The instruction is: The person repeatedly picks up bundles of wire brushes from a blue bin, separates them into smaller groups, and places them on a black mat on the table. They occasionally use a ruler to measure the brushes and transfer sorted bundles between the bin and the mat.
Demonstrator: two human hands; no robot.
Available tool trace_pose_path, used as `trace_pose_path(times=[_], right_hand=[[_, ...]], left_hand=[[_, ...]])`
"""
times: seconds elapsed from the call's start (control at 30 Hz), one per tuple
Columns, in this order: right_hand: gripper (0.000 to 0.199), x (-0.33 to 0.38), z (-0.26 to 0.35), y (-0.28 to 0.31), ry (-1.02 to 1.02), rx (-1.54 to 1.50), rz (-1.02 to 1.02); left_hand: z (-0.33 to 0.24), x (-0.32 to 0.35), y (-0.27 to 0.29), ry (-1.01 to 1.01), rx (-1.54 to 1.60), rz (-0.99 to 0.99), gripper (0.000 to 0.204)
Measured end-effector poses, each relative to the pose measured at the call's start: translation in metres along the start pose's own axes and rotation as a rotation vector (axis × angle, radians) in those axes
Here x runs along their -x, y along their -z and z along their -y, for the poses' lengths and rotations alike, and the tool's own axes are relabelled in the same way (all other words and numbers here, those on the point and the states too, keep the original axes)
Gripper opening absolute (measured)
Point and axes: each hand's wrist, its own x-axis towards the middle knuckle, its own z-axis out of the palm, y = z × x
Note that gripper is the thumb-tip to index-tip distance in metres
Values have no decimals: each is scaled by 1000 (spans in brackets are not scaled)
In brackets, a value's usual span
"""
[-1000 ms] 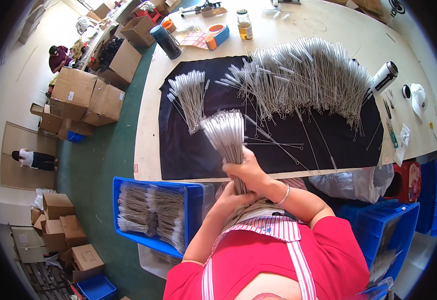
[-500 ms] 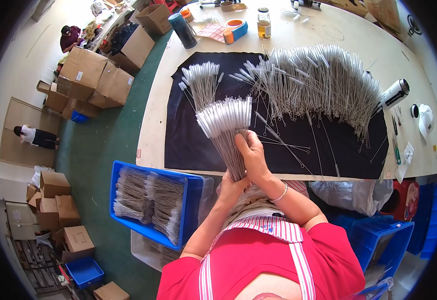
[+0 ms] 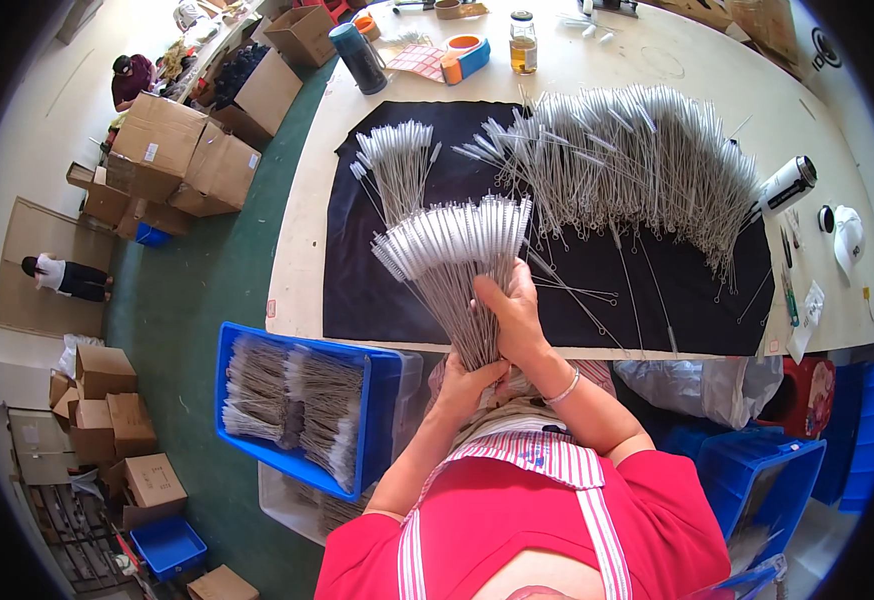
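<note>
A fanned bundle of white-bristled wire brushes (image 3: 454, 240) is held upright over the table's front edge. My left hand (image 3: 472, 388) is closed round the lower ends of the wire stems. Higher up, my right hand (image 3: 513, 312) grips the right side of the same bundle, thumb across the stems. Behind it on the black cloth (image 3: 367, 300) lies a smaller bunch of brushes (image 3: 399, 165). A large heap of brushes (image 3: 637, 165) spreads across the cloth to the right, looped ends toward me. A few loose brushes (image 3: 582, 290) lie just right of my right hand.
A blue crate (image 3: 357, 455) of bundled brushes stands left of my left arm. Along the table's back are a dark bottle (image 3: 359, 60), a tape dispenser (image 3: 467, 60) and a glass jar (image 3: 523, 45). A white tumbler (image 3: 789, 188) lies right. Two people are at far left.
The brush heads in my hands have spread into a wider fan, reaching farther right. My right hand has shifted slightly right with the bundle, and both hands keep hold of it.
</note>
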Motion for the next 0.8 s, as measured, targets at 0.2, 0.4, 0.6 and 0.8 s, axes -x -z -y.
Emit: trace_pose_path(times=[0.2,0.4,0.6,0.8], right_hand=[[20,-6,19,16,-375,-114,84],[22,-3,14,25,-394,-164,50],[29,-2,9,29,-316,-124,102],[25,-1,15,23,-350,-181,52]], left_hand=[[-4,3,-8,-12,47,2,43],[7,2,-1,-43,10,7,49],[12,0,5,-6,-35,51,47],[18,3,5,2,6,51,49]])
